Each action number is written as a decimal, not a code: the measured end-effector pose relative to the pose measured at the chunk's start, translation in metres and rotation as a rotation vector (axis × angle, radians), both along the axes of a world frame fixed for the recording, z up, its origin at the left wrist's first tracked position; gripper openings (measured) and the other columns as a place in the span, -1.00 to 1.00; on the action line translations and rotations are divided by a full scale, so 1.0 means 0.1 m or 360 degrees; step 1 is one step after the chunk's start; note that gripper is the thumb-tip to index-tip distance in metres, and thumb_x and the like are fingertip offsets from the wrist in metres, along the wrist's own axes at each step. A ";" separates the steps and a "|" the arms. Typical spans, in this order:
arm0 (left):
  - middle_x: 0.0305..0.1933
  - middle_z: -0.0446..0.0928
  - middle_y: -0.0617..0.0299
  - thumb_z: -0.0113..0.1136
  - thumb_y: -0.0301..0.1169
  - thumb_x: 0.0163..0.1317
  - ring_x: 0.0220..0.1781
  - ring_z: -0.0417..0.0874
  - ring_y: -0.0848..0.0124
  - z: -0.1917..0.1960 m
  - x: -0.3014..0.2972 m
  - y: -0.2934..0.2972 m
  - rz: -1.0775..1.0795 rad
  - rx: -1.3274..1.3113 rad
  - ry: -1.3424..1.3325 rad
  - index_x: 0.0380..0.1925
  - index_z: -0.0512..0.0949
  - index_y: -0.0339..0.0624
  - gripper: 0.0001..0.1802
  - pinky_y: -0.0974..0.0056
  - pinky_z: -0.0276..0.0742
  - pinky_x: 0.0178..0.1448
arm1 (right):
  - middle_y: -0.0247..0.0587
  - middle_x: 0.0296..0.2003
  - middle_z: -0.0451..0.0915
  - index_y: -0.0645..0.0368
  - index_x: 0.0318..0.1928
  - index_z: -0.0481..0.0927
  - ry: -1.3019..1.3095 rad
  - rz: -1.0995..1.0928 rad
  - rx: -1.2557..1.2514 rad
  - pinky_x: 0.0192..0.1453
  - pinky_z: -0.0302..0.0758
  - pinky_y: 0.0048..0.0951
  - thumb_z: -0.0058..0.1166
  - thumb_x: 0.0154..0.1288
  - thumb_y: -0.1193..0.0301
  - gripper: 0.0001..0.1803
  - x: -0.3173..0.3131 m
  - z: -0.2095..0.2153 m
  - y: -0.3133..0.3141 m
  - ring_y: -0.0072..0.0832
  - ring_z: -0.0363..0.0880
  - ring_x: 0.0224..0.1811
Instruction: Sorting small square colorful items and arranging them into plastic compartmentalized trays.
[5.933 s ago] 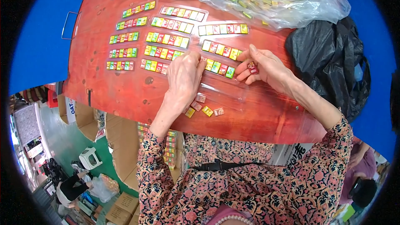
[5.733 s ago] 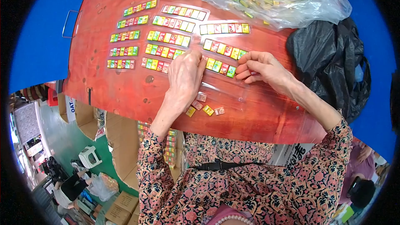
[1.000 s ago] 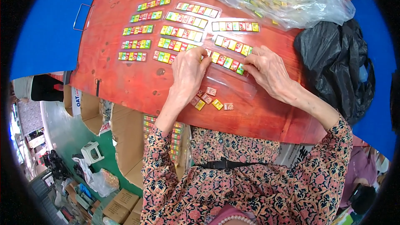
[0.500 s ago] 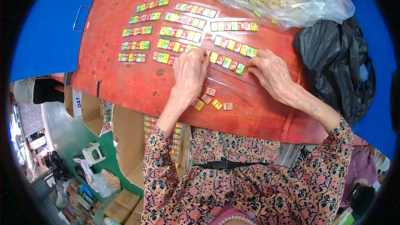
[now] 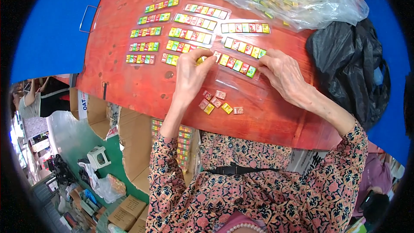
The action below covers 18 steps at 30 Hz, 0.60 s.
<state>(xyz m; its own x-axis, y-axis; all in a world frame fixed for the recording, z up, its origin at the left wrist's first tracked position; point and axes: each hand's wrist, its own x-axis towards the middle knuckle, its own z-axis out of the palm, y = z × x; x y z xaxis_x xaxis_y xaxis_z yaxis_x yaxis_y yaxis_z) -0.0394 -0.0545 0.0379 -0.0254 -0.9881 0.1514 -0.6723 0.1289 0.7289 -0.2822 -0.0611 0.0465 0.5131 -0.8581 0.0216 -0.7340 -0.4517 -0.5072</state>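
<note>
A clear plastic tray with a row of small red, yellow and green blocks (image 5: 235, 64) lies before me on the red table. My left hand (image 5: 189, 75) is at its left end, thumb and forefinger closed around the end block. Over the right end curl the fingers of my right hand (image 5: 282, 72), pressed to the tray's edge. Just beyond is another filled tray (image 5: 244, 47), close to my right fingertips. Nearer to me, several loose pink and yellow blocks (image 5: 216, 102) lie scattered. My left hand partly covers a filled tray beside it.
More filled trays (image 5: 195, 19) stand in columns to the left and beyond. A large clear bag of blocks (image 5: 258, 0) lies along the far side. On the right is a black plastic bag (image 5: 345, 60). An open cardboard box (image 5: 133, 146) stands below the table's near edge.
The left thumb and forefinger have spread into a wider arch, with yellow blocks showing between them. My right hand stays at the tray's right end. The view has shifted slightly.
</note>
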 end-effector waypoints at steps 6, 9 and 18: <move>-0.58 0.54 0.17 0.01 -0.13 0.32 -0.70 0.42 0.59 0.09 0.21 0.01 0.0114 0.1084 0.1812 -0.34 0.56 -0.29 -0.60 0.58 0.17 -0.70 | -0.06 -0.39 0.46 0.27 -0.33 0.56 -0.0167 0.0193 -0.0237 -0.24 0.41 -0.16 0.09 0.08 0.51 -0.88 0.24 0.02 -0.09 -0.10 0.48 -0.27; -0.37 0.59 0.01 -0.17 -0.05 0.38 -0.54 0.56 0.48 0.08 0.29 0.07 0.0088 0.1184 0.2052 -0.14 0.50 -0.37 -0.47 0.58 0.37 -0.65 | -0.07 -0.40 0.46 0.26 -0.30 0.56 -0.0147 0.0230 -0.0155 -0.27 0.42 -0.18 0.08 0.08 0.53 -0.87 0.38 0.15 -0.10 -0.11 0.49 -0.27; -0.13 0.53 -0.05 -0.15 -0.07 0.37 -0.18 0.64 0.19 0.07 0.17 0.20 -0.0032 0.1352 0.2752 0.02 0.36 -0.38 -0.46 0.22 0.70 -0.23 | -0.16 -0.41 0.47 0.14 -0.16 0.57 -0.0667 0.0438 -0.0284 -0.26 0.42 -0.26 0.12 0.08 0.47 -0.75 0.69 0.23 -0.12 -0.24 0.48 -0.34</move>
<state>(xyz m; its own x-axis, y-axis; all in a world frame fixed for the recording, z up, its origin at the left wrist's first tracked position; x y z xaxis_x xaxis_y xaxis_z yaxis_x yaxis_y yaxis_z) -0.0222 -0.0350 0.0448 -0.4085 -0.8066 -0.4272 0.7368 -0.5676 0.3673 -0.2136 -0.0727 0.0694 0.6347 -0.6573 0.4063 -0.3273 -0.7050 -0.6292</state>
